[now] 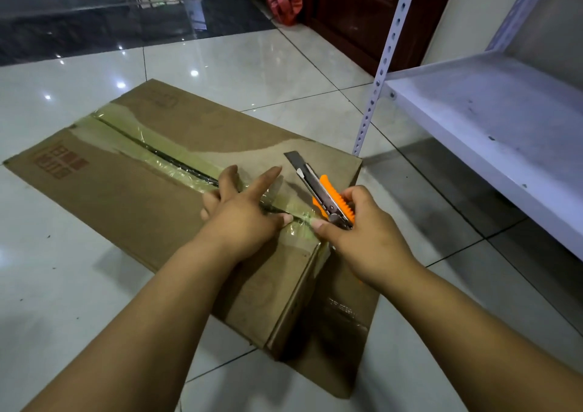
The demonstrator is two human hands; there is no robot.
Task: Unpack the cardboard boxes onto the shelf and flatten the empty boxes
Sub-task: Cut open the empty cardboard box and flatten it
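Taped box (151, 172) on tiled floor (252, 71) beside white shelf (492, 121), left hand (243, 210) flat on its top seam with fingers (268, 178) spread, right hand (362, 232) gripping orange knife (325, 194), blade out above the tape (176, 156)

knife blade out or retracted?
Out: the utility knife in the right hand shows bare blade past its orange body.

Both bare forearms reach forward from the near edge. The left hand (243, 210) lies palm down, fingers straight and spread, pressing flat. Just right of it, the right hand (362, 232) curls around an orange-handled utility knife (321, 191), blade extended and pointing far-left.
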